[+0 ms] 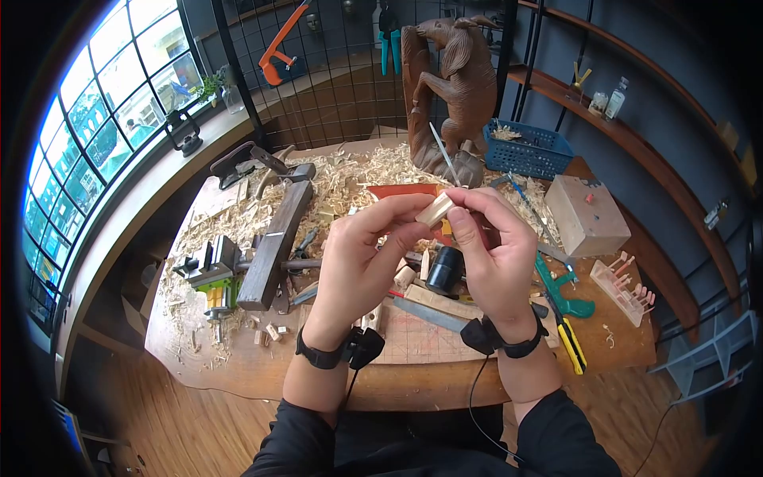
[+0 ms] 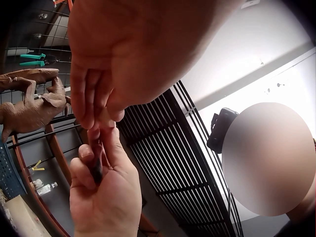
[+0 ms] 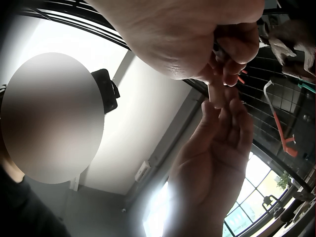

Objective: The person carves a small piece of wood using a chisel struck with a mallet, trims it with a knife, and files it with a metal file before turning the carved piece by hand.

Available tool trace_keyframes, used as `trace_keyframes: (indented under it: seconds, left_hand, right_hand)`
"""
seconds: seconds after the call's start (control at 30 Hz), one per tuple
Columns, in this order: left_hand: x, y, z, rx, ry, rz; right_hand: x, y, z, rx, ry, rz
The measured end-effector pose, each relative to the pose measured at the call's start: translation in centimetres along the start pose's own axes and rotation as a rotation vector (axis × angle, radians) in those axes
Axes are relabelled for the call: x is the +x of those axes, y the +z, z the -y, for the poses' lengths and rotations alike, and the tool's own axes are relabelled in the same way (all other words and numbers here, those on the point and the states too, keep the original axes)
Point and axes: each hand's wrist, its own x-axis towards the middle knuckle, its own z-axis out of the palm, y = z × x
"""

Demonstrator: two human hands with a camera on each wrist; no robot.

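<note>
A small pale wood piece [image 1: 435, 210] is held above the bench between both hands. My left hand [image 1: 358, 258] pinches its lower left end between thumb and fingers. At its upper right end my right hand [image 1: 499, 258] holds it with thumb and index finger. A thin metal blade [image 1: 445, 153] slants up from behind the right fingertips. The left wrist view shows a dark object [image 2: 97, 172] within the curled fingers of the right hand [image 2: 106, 197]; whether it joins the blade is hidden. In the right wrist view the wood piece [image 3: 214, 95] spans the fingertips of both hands.
Wood shavings [image 1: 358, 171] cover the bench behind the hands. A large plane [image 1: 278, 242] and a vise [image 1: 213, 262] lie left. Below the hands are a black cylinder [image 1: 446, 270] and blades. Right are a wooden block [image 1: 586, 216], yellow cutter [image 1: 571, 346] and green tool [image 1: 564, 294]; a carved animal [image 1: 457, 87] stands behind.
</note>
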Motion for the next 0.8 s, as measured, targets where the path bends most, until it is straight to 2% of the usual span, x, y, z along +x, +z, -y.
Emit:
trace_keyframes:
  seconds: [0.13, 0.4, 0.8]
  left_hand:
    - [0.1, -0.2, 0.0, 0.077, 0.042, 0.006]
    - [0.0, 0.3, -0.5, -0.010, 0.039, -0.050]
    - [0.0, -0.1, -0.9, 0.006, 0.109, -0.093]
  right_hand:
    - [-0.1, -0.1, -0.2, 0.042, 0.034, -0.004]
    - [-0.3, -0.1, 0.0, 0.094, 0.076, 0.003]
    - [-0.2, -0.1, 0.8, 0.073, 0.000, 0.007]
